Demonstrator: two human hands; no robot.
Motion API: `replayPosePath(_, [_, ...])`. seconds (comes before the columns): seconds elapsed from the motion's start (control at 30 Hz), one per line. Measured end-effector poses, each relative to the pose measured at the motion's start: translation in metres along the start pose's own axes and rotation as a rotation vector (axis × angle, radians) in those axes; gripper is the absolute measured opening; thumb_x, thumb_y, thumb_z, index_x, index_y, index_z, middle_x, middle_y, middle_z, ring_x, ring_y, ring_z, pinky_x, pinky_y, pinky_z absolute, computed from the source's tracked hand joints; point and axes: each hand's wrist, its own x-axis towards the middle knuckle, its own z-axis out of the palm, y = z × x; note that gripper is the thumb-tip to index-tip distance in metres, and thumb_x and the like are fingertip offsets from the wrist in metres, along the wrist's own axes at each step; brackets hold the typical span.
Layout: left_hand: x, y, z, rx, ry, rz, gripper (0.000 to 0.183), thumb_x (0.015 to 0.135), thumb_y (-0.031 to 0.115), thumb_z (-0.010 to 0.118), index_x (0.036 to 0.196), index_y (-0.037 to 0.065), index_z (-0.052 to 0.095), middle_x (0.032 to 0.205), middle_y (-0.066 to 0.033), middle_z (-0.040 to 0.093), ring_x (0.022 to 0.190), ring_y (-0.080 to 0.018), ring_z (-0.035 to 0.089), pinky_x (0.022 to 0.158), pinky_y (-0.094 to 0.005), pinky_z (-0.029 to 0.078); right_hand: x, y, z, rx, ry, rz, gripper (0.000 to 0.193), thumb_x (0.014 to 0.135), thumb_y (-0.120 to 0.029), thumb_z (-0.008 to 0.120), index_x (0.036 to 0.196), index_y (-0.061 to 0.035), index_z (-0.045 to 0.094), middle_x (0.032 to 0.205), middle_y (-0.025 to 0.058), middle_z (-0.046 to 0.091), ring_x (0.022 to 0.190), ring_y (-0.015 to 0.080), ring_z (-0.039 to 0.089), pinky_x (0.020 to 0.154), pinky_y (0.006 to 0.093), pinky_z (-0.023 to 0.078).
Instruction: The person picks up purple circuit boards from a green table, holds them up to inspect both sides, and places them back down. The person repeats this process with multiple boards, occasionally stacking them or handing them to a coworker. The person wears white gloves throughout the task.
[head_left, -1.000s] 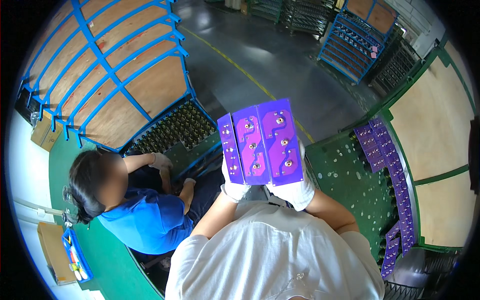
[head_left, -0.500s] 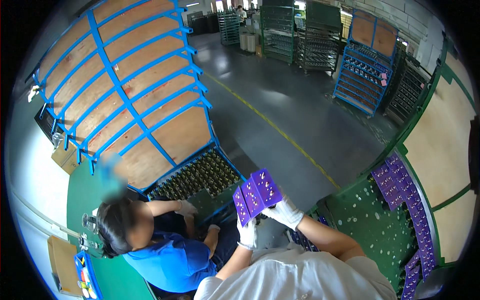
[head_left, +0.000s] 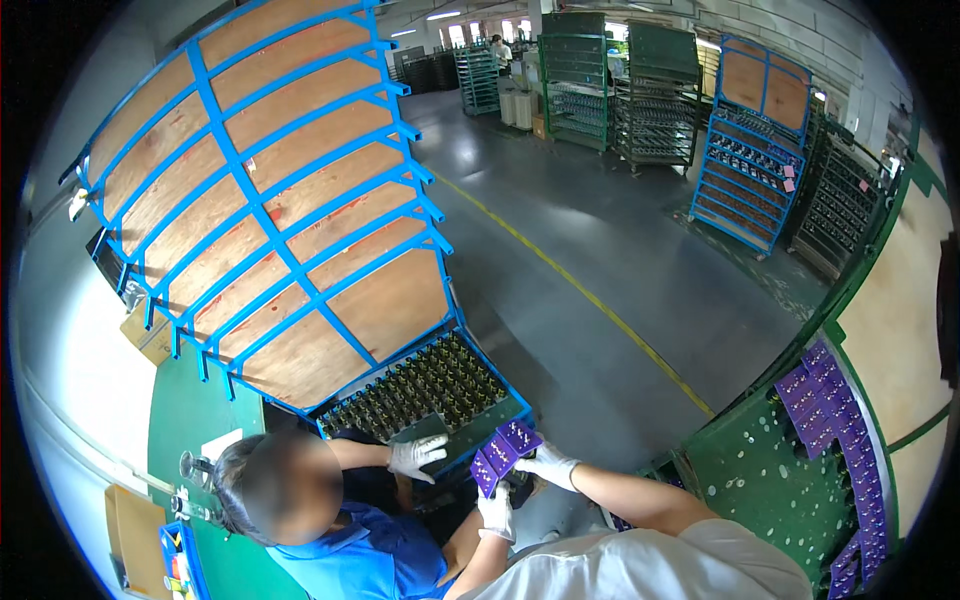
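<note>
1. Factory floor bg; blue rack (head_left: pixel 300 210) w/ bottle tray (head_left: pixel 425 385) ahead-left of me.
2. Purple tray (head_left: pixel 505 455) sits just right of bottle tray, long axis slanting up-right.
3. I see L hand (head_left: pixel 495 512) gripping its near end, R hand (head_left: pixel 548 465) its right edge; R nearer the bottle tray.

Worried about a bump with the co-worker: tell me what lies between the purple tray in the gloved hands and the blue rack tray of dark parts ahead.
The purple tray, held by the left hand and right hand, is right at the near edge of the blue rack tray. The co-worker's gloved hand rests just left of it; nothing else visibly intervenes.
</note>
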Motion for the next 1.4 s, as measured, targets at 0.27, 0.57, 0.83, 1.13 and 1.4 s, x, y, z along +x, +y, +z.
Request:
replayPosePath(0.27, [0.022, -0.011, -0.018, -0.029, 0.061, -0.163, 0.027, 0.089, 0.014, 0.064, 0.115, 0.006, 0.065, 0.089, -0.0027, 0.065, 0.072, -0.0129, 0.057, 0.062, -0.0291, 0.047, 0.035, 0.016, 0.021, 0.014, -0.081, 0.016, 0.063, 0.084, -0.028, 0.071, 0.139, -0.0094, 0.047, 0.136, 0.0106, 0.054, 0.127, 0.0237, 0.048, 0.107, 0.0393, 0.039])
replayPosePath(0.57, [0.047, 0.019, -0.028, -0.204, 0.129, -0.197, 0.034, 0.096, 0.011, 0.051, 0.126, -0.003, 0.057, 0.123, -0.0137, 0.062, 0.105, -0.0277, 0.062, 0.096, -0.0407, 0.05, 0.071, 0.033, 0.053, 0.038, -0.129, 0.252, 0.084, 0.079, -0.039, 0.077, 0.14, 0.0004, 0.035, 0.125, 0.0205, 0.059, 0.107, 0.0255, 0.063, 0.083, 0.039, 0.056])
replayPosePath(0.83, [0.103, 0.022, -0.056, 0.469, 0.215, -0.108, 0.038, 0.088, 0.027, 0.067, 0.105, -0.007, 0.068, 0.101, -0.0156, 0.072, 0.088, -0.0247, 0.068, 0.082, -0.0349, 0.052, 0.071, 0.029, 0.066, -0.086, -0.367, 0.314, 0.096, 0.092, -0.06, 0.05, 0.154, 0.0002, 0.008, 0.151, 0.0252, 0.033, 0.101, 0.0327, 0.066, 0.107, 0.0461, 0.036])
replayPosePath(1.13, [0.044, 0.074, 0.025, -0.015, 0.041, -0.053, 0.04, 0.098, 0.037, 0.058, 0.123, 0.006, 0.055, 0.111, -0.0088, 0.066, 0.091, -0.0183, 0.065, 0.078, -0.033, 0.054, 0.015, 0.017, 0.033, 0.214, -0.265, 0.336, 0.064, 0.099, -0.056, 0.041, 0.139, -0.0059, 0.048, 0.139, 0.0135, 0.053, 0.099, 0.0266, 0.065, 0.096, 0.0442, 0.047])
replayPosePath(1.4, [-0.024, 0.135, 0.143, -0.365, -1.054, -0.551, 0.067, 0.099, 0.061, 0.034, 0.136, 0.007, 0.048, 0.132, -0.0169, 0.056, 0.113, -0.0285, 0.058, 0.086, -0.0421, 0.051, -0.029, 0.049, -0.024, 1.371, 0.319, 0.012, 0.027, 0.102, -0.036, 0.048, 0.12, -0.0194, 0.059, 0.119, 0.0005, 0.06, 0.11, 0.0162, 0.056, 0.094, 0.0404, 0.046])
